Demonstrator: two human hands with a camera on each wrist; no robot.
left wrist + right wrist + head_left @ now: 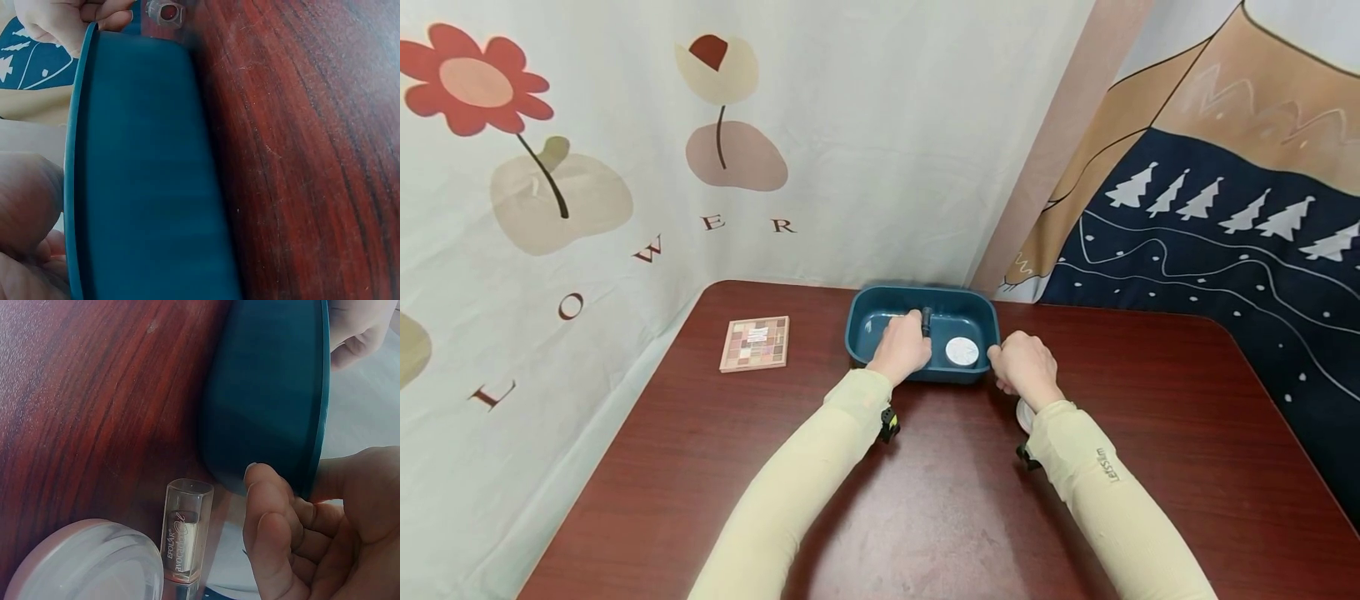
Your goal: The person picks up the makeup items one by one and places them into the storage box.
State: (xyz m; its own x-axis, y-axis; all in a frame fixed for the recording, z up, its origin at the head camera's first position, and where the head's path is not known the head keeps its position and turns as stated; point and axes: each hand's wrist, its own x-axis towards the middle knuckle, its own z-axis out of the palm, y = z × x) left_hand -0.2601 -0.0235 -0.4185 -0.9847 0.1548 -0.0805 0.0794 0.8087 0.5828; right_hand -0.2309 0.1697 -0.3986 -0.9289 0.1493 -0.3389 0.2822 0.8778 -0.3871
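Note:
A teal plastic bin (943,376) stands near the table's back edge. My left hand (902,346) is over its inside with the fingers curled, beside a dark tube (927,322). I cannot tell whether that hand holds the tube, as its fingertips are hidden. To the right of the tube, a white round disc (962,352) lies on the bin's floor. My right hand (1026,367) pinches the bin's right front corner, thumb over the rim and fingers (265,500) outside. Close by stand a clear-capped lipstick (186,531) and a round clear-lidded case (94,569).
A square makeup palette (756,343) with many coloured pans lies on the table left of the bin. Behind the dark red wooden table (940,500) hangs a white printed curtain (880,150), with a dark blue tree-patterned cloth (1210,250) on the right.

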